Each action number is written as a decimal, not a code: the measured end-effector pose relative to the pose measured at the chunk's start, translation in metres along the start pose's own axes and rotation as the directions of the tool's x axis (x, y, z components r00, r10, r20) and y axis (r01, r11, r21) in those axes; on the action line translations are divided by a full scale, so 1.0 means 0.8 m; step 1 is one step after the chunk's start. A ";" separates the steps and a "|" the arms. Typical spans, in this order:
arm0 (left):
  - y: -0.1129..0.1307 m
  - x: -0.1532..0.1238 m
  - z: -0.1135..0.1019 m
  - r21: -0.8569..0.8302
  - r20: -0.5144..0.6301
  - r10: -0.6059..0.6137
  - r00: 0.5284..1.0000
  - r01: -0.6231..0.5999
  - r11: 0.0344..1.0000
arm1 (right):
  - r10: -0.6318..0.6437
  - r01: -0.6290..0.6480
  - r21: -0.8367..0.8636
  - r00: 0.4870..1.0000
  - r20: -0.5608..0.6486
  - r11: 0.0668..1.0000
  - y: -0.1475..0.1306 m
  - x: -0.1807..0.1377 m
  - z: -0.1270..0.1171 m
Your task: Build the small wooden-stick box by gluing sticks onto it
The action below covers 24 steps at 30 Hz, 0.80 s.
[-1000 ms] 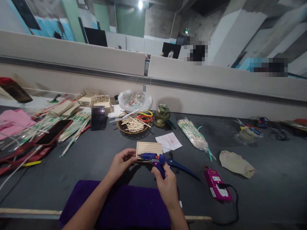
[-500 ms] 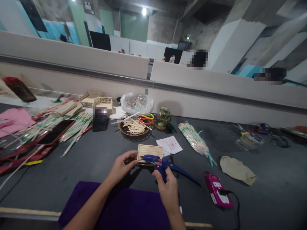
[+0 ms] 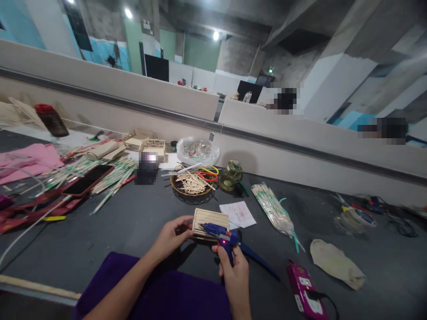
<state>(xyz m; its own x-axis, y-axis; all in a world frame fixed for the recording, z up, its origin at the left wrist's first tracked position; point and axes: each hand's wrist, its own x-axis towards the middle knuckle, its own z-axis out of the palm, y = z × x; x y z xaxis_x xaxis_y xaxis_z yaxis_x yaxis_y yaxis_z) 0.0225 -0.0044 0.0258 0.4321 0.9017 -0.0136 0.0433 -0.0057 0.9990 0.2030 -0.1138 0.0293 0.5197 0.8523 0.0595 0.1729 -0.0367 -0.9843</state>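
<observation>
My left hand (image 3: 175, 235) pinches the left edge of a small panel of wooden sticks (image 3: 210, 217), which is tilted up above the dark tabletop. In my right hand (image 3: 233, 266) is a blue hot glue gun (image 3: 220, 233), fingers wrapped round its handle, a red light glowing on its side. Its nozzle points left, over the front part of the panel. Just behind the panel lies a printed paper sheet (image 3: 238, 214). A blue tool, partly hidden by the glue gun, extends to the right.
A basket of short sticks (image 3: 193, 184) stands behind the panel, near a green glass jar (image 3: 231, 175). Bagged sticks (image 3: 271, 209), a cloth (image 3: 336, 263) and a pink power strip (image 3: 305, 289) lie right. Wrapped sticks and a phone (image 3: 88, 180) are left.
The camera view has shifted, so the table contents appear lower and mostly farther right. Both hands keep their holds on the stick panel and the glue gun.
</observation>
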 end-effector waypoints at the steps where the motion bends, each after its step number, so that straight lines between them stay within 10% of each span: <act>1: -0.001 0.000 0.000 -0.001 0.003 0.005 1.000 -0.005 1.000 | 0.021 -0.021 0.012 0.999 0.031 1.000 0.003 0.001 -0.001; 24: -0.012 -0.002 0.000 0.087 -0.045 0.137 0.990 -0.133 0.987 | 0.105 -0.101 0.113 0.994 -0.033 0.988 0.037 0.007 -0.006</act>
<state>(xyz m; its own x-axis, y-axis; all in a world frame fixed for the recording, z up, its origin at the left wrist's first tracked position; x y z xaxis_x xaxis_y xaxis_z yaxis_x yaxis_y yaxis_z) 0.0213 -0.0055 0.0167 0.3929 0.9110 0.1253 0.0638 -0.1629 0.9846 0.2153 -0.1123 0.0016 0.5620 0.8263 -0.0387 0.0239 -0.0631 -0.9977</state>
